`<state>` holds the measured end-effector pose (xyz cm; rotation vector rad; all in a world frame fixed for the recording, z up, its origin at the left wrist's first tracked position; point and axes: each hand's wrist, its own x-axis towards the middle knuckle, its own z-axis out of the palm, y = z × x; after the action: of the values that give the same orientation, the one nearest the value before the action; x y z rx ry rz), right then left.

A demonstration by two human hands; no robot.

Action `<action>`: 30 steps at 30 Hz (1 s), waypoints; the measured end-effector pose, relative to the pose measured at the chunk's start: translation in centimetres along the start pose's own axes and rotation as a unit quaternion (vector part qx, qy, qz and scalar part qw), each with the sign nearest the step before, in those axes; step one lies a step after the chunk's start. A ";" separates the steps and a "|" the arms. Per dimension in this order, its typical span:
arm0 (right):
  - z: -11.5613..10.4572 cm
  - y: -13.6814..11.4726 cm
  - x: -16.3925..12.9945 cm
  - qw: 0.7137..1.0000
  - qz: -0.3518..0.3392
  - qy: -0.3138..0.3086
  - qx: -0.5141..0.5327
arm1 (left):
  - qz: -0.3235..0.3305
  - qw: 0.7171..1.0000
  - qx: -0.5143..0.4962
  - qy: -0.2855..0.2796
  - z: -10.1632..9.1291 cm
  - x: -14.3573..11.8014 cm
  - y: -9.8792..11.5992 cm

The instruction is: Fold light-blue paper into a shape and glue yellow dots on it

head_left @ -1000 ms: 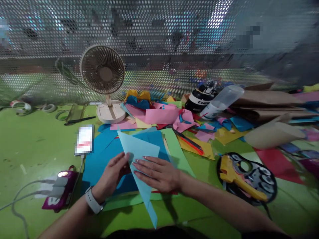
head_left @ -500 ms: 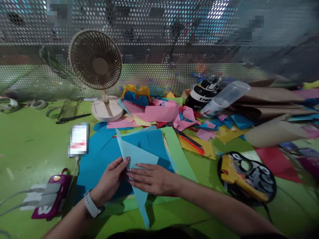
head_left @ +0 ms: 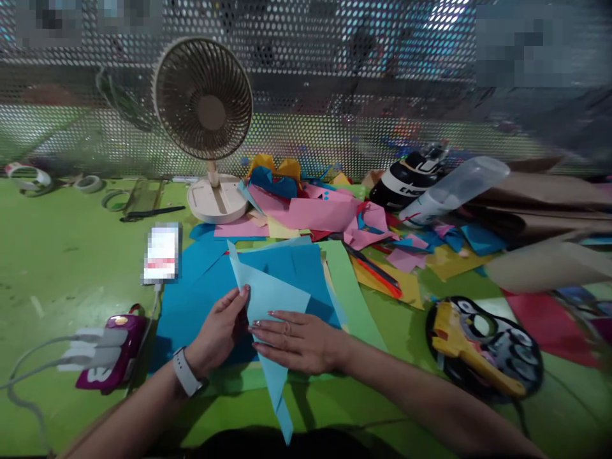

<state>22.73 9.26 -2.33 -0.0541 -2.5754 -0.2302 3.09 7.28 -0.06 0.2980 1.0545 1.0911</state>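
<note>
A light blue sheet of paper [head_left: 277,296], folded along its left edge, is held at a slant above a stack of coloured sheets. My left hand [head_left: 222,331] pinches its folded left edge between thumb and fingers. Lying across its lower part, my right hand [head_left: 299,341] has its fingers stretched out flat on the paper. The lower end of the paper narrows to a folded strip near the front of the table. Underneath are dark blue sheets [head_left: 191,306] and a light green sheet [head_left: 356,299].
Left: a phone [head_left: 161,255] on a cable and a purple power strip [head_left: 115,350]. Behind: a beige fan [head_left: 215,197] and pink paper scraps [head_left: 320,213]. Right: orange-black scissors [head_left: 382,274], a yellow glue gun [head_left: 463,344] on a round tray, and a clear-capped bottle [head_left: 459,185].
The camera view has shifted, so the whole scene sits slightly to the right. Both hands keep almost the same place on the light blue paper.
</note>
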 end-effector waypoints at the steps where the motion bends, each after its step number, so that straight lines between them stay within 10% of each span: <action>1: 0.0 0.1 0.0 1.000 0.007 -0.008 -0.002 | 0.000 1.000 -0.001 -0.003 0.0 0.0 0.0; 16: 1.0 -0.6 -0.3 0.973 0.133 0.065 0.179 | 0.077 0.996 0.030 -0.028 -0.4 0.6 0.1; 22: 0.5 -0.5 1.1 0.899 0.390 0.017 0.199 | 0.079 0.991 0.096 -0.056 0.0 -0.1 -0.7; 30: -0.6 0.3 1.7 0.829 0.467 -0.072 0.299 | 0.098 0.973 0.188 -0.094 -0.5 -0.3 -1.7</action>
<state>21.60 9.44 -0.87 -1.0807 -2.3146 0.9621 3.69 6.06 -1.27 0.8100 1.0729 1.0092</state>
